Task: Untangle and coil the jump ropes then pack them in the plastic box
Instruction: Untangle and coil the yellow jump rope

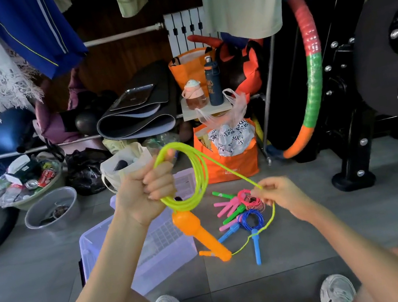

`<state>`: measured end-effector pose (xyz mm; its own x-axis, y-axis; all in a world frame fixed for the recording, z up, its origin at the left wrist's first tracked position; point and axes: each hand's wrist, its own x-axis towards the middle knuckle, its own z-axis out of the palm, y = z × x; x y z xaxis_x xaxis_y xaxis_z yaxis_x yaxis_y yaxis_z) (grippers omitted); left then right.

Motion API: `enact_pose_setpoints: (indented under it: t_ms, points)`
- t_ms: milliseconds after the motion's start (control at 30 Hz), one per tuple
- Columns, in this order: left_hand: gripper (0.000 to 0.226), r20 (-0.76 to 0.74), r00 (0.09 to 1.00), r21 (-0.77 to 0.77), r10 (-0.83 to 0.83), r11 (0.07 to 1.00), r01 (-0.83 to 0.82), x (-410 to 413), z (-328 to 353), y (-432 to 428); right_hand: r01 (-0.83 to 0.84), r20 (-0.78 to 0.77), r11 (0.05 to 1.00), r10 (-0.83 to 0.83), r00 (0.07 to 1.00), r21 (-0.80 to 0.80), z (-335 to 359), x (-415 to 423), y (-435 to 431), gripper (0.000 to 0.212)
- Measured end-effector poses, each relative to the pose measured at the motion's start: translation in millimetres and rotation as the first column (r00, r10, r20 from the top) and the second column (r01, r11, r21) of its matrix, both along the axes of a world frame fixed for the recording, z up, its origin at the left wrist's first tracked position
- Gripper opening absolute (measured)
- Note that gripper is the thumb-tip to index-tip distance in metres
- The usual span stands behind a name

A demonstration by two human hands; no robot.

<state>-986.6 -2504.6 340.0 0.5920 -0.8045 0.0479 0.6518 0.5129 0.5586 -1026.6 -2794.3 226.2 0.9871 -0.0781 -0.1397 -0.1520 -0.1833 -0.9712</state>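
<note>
Clamps the left grip [147,192] round the coiled yellow rope [184,204], likely to stop the loops springing apart; pinches the free strand in the right grip [283,196] to feed slack. Lets the orange handle [202,235] dangle above the plastic box [91,247] on the floor [309,237]. Leaves other ropes [250,214] heaped beside it. Makes out only "OOL" on the far bottle [213,84].

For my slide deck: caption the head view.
Left hand grips the coiled yellow rope, right hand pinches its loose strand; plastic box on the floor.

Tiled floor [305,215] bears plastic box [163,262], jump ropes [244,211], seemingly a basin [45,203].
</note>
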Motion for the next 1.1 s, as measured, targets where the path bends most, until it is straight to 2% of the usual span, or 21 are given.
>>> enact_pose_setpoints:
  t_ms: [100,133,200,233,300,333,367,400,433,467,500,533,600,633,700,767,800,833,900,1000,1100]
  points:
    - [0.035,-0.093,0.984,-0.058,0.155,0.985,-0.161,7.2,6.2,13.7,0.050,-0.170,0.985,-0.021,0.985,0.167,-32.6,-16.9,1.8,0.005]
    - [0.035,-0.106,0.977,-0.086,0.184,0.977,-0.193,11.6,8.4,18.1,0.086,-0.228,0.971,-0.034,0.973,0.225,-40.7,-22.3,1.1,0.011]
    - [0.036,-0.110,0.969,-0.091,0.222,0.968,-0.232,21.6,8.3,26.7,0.186,-0.293,0.943,-0.102,0.951,0.275,-46.4,-28.4,3.4,0.015]
    - [0.035,-0.093,0.968,-0.058,0.234,0.969,-0.240,27.6,4.7,31.3,0.244,-0.276,0.935,-0.170,0.946,0.259,-45.2,-28.1,6.0,0.012]
    - [0.033,-0.012,0.963,0.031,0.268,0.963,-0.267,31.3,3.0,33.4,0.344,-0.156,0.926,-0.321,0.934,0.157,-34.8,-22.0,13.9,0.009]
    - [0.026,0.033,0.962,0.058,0.272,0.960,-0.273,31.9,2.3,29.9,0.361,-0.049,0.931,-0.358,0.932,0.054,-25.3,-18.4,19.1,0.008]
    - [0.013,0.066,0.955,0.083,0.290,0.952,-0.295,34.0,-1.4,24.6,0.345,0.068,0.934,-0.339,0.938,-0.097,-13.3,-16.0,26.0,0.008]
    - [0.010,0.089,0.928,0.153,0.363,0.915,-0.372,32.4,-6.2,18.8,0.301,0.179,0.915,-0.260,0.949,-0.268,-1.5,-15.3,32.7,0.010]
    - [0.012,0.127,0.890,0.246,0.437,0.856,-0.455,31.8,-8.0,16.5,0.246,0.241,0.876,-0.154,0.958,-0.416,11.8,-15.6,40.8,0.013]
    - [0.008,0.194,0.854,0.282,0.483,0.806,-0.520,32.1,-9.4,13.5,0.161,0.241,0.841,-0.038,0.970,-0.517,24.3,-16.9,48.8,0.016]
    - [0.013,0.262,0.819,0.312,0.511,0.758,-0.573,31.5,-9.9,9.6,0.063,0.199,0.771,0.084,0.976,-0.633,32.7,-17.2,54.9,0.018]
    - [0.022,0.318,0.791,0.338,0.523,0.716,-0.610,29.9,-10.4,5.4,-0.006,0.161,0.639,0.203,0.966,-0.769,38.7,-17.0,60.4,0.020]
    - [0.027,0.378,0.767,0.385,0.519,0.665,-0.640,28.1,-12.7,-0.2,-0.004,0.131,0.303,0.423,0.896,-0.953,42.0,-15.7,71.2,0.012]
    - [0.027,0.426,0.757,0.407,0.495,0.643,-0.649,26.7,-14.9,-1.1,0.029,0.144,0.231,0.499,0.855,-0.973,41.8,-15.5,74.6,0.004]
    - [0.028,0.593,0.715,0.472,0.371,0.559,-0.682,23.1,-20.3,-1.3,0.075,0.221,0.263,0.587,0.778,-0.962,47.3,-19.1,79.8,0.006]
    - [0.033,0.713,0.676,0.532,0.185,0.485,-0.694,17.5,-25.4,-3.4,0.131,0.354,0.379,0.610,0.708,-0.916,64.8,-23.6,86.4,0.012]
    - [0.033,0.720,0.684,0.562,0.115,0.481,-0.672,14.0,-27.3,-4.7,0.145,0.418,0.445,0.611,0.672,-0.884,73.4,-26.0,89.6,0.020]
    - [0.032,0.707,0.704,0.586,0.068,0.501,-0.637,10.2,-28.1,-6.1,0.135,0.461,0.504,0.607,0.647,-0.853,80.7,-25.5,90.7,0.028]
    - [0.029,0.658,0.753,0.611,0.013,0.575,-0.544,1.1,-27.3,-11.2,-0.012,0.402,0.572,0.592,0.699,-0.820,101.7,-25.9,89.3,0.032]
    - [0.028,0.531,0.848,0.618,-0.009,0.688,-0.380,-13.3,-23.1,-22.4,-0.134,0.322,0.600,0.589,0.742,-0.788,121.2,-22.3,81.7,0.020]
    - [0.027,0.410,0.912,0.544,-0.002,0.803,-0.243,-23.2,-16.2,-34.1,-0.173,0.301,0.642,0.559,0.772,-0.747,128.6,-15.4,75.2,0.016]
